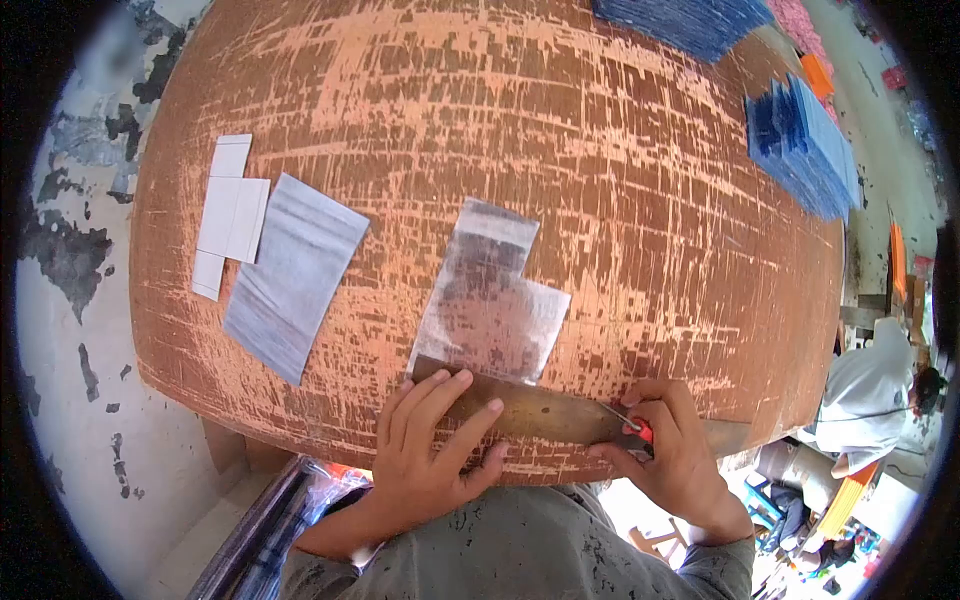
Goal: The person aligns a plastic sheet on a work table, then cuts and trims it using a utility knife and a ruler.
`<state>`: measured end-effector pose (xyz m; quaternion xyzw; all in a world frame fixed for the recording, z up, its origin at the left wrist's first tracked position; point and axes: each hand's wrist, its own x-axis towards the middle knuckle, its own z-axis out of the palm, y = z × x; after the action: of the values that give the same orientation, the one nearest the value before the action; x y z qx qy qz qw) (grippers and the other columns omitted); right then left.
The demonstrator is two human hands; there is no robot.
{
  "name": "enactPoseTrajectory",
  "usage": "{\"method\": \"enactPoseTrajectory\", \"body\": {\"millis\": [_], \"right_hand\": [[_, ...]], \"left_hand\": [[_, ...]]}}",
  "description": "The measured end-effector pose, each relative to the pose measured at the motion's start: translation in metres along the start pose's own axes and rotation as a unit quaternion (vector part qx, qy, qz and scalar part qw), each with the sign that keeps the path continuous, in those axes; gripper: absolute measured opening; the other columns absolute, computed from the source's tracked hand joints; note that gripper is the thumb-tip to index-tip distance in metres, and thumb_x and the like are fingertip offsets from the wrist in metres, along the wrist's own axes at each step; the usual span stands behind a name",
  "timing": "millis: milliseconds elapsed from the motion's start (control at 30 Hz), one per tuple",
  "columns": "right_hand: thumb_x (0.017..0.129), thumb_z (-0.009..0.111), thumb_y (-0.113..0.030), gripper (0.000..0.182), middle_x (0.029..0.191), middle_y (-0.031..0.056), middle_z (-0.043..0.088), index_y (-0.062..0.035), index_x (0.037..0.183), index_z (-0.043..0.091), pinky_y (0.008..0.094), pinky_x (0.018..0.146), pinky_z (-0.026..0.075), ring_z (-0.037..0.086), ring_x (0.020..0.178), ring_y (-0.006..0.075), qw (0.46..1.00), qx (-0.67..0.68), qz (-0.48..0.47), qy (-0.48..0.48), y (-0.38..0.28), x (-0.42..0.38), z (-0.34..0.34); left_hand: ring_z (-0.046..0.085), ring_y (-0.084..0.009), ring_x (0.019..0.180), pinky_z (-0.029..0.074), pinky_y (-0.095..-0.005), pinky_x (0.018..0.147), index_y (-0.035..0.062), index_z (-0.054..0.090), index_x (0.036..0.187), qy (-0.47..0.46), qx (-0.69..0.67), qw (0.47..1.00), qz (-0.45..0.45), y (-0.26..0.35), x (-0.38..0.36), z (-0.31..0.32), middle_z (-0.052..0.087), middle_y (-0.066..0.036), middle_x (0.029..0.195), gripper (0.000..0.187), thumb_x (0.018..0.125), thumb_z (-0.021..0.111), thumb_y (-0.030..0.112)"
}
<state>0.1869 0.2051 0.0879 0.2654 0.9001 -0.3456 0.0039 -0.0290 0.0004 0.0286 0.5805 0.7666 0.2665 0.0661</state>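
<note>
My left hand (425, 445) presses flat on a brown ruler-like strip (545, 412) that lies across the near edge of a shiny silver sheet (490, 300) on the worn brown table (620, 180). Fingers of that hand are spread over the strip's left end. My right hand (670, 450) grips a small red-handled cutter (640, 428) at the strip's right part, its thin blade against the strip's edge.
A grey rectangular sheet (293, 275) and a white stepped card piece (232, 213) lie at the table's left. Stacks of blue sheets (805, 145) sit at the far right and top (690, 22). Another person (865, 400) sits low at the right.
</note>
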Motion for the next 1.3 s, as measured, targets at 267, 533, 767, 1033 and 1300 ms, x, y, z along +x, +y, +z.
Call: {"method": "enactPoseTrajectory", "body": {"millis": [267,533,767,1033,1300], "right_hand": [[0.084,0.092,-0.017,0.055,0.123,0.0214,0.059,0.0032,0.122,0.058,0.0510,0.094,0.053,0.062,0.110,0.0427,0.997,-0.003,-0.047,-0.056,0.004,0.007,-0.010],[0.081,0.090,-0.014,0.057,0.123,0.0232,0.056,0.0034,0.124,0.057,0.0514,0.094,0.050,0.059,0.110,0.0441,0.999,0.010,-0.014,-0.051,0.007,-0.006,-0.013],[0.087,0.086,-0.017,0.053,0.125,0.0223,0.055,0.0020,0.126,0.055,0.0519,0.094,0.051,0.061,0.112,0.0470,0.994,-0.030,0.031,-0.105,-0.004,-0.005,-0.022],[0.089,0.086,0.003,0.041,0.101,0.0131,0.074,0.0001,0.120,0.060,0.0389,0.080,0.060,0.072,0.087,0.0245,0.986,0.009,0.163,-0.018,0.000,-0.030,-0.039],[0.088,0.087,0.001,0.027,0.092,0.0111,0.077,0.0005,0.107,0.068,0.0304,0.072,0.057,0.074,0.081,0.0169,0.960,0.132,0.188,0.159,0.043,-0.046,-0.026]], "left_hand": [[0.048,-0.0478,0.148,0.028,-0.0671,0.123,0.0117,0.058,0.151,0.055,-0.020,0.996,-0.062,0.001,0.005,0.002,0.048,-0.028,0.161,0.073,0.089,0.083,0.040],[0.046,-0.0393,0.153,0.011,-0.0739,0.127,0.0084,0.055,0.154,-0.048,0.058,0.993,-0.088,0.004,0.013,-0.020,0.049,-0.016,0.165,0.077,0.088,0.080,0.040],[0.042,-0.0390,0.155,0.013,-0.0718,0.128,0.0121,0.057,0.154,-0.096,0.053,0.993,-0.040,-0.024,0.031,-0.047,0.047,-0.015,0.166,0.067,0.093,0.074,0.032],[0.044,-0.0403,0.153,0.015,-0.0687,0.131,0.0108,0.062,0.151,-0.116,0.048,0.992,-0.012,-0.030,0.049,-0.055,0.052,-0.015,0.160,0.061,0.091,0.071,0.017],[0.047,-0.0441,0.147,0.023,-0.0726,0.124,0.0134,0.067,0.146,-0.027,0.076,0.993,-0.091,-0.005,0.031,-0.016,0.051,-0.020,0.155,0.061,0.090,0.084,0.032]]}}
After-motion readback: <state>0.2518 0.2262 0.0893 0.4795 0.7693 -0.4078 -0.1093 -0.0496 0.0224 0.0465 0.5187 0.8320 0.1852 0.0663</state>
